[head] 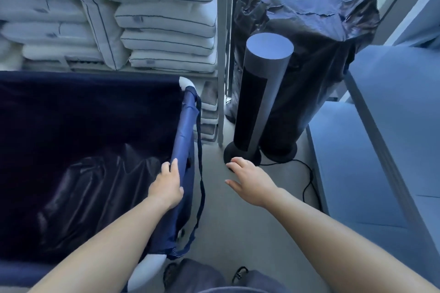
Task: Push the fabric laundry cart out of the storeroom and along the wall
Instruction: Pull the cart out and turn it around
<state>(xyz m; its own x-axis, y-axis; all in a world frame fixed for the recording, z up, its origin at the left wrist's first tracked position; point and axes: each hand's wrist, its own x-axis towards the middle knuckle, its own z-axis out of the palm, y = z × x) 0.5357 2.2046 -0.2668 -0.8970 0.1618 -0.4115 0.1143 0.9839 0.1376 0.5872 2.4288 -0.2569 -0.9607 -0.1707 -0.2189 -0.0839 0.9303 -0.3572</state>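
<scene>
The navy fabric laundry cart (185, 121) fills the lower left, its deep bag open and dark inside with a shiny dark liner at the bottom. My left hand (167, 184) grips the cart's right-hand top rail, fingers curled over the blue fabric sleeve. A dark strap hangs from that rail down the cart's outer side. My right hand (250, 182) hovers over the floor to the right of the cart, fingers relaxed and spread, holding nothing, close to the fan's base.
A tall dark tower fan (264, 93) stands on a round base just right of the cart, its cord trailing right. Behind it sits a bulky thing under black plastic (316, 38). Stacked white pillows (164, 24) fill shelves ahead. A pale counter (392, 126) runs along the right.
</scene>
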